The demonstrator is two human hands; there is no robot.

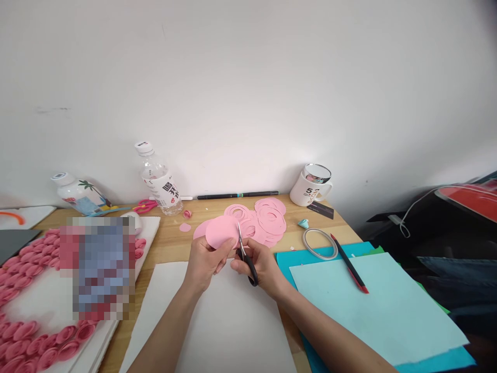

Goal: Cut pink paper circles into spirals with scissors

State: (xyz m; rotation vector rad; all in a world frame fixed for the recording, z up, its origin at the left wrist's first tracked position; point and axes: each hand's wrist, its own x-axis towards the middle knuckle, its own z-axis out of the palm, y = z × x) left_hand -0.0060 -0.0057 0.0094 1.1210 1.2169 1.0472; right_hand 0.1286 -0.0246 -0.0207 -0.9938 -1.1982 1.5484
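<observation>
A round piece of pink paper (pixel 220 231) is pinched by my left hand (pixel 205 261) at its lower edge. My right hand (pixel 258 261) is closed round the black handles of a pair of scissors (pixel 250 267), whose blades point up and rest against the paper's right edge. Behind my hands lies a loose pile of pink paper rings and spirals (pixel 267 217). Below them a large white sheet (pixel 233 321) covers the table's front.
Along the wall stand a plastic water bottle (pixel 161 181), a milk bottle (pixel 79 194) and a white mug (pixel 310 185). Rolled pink paper roses (pixel 46 342) cover a white board at left. Light blue paper (pixel 380 316), a pen (pixel 351 267) and a grey ring (pixel 320 256) lie at right.
</observation>
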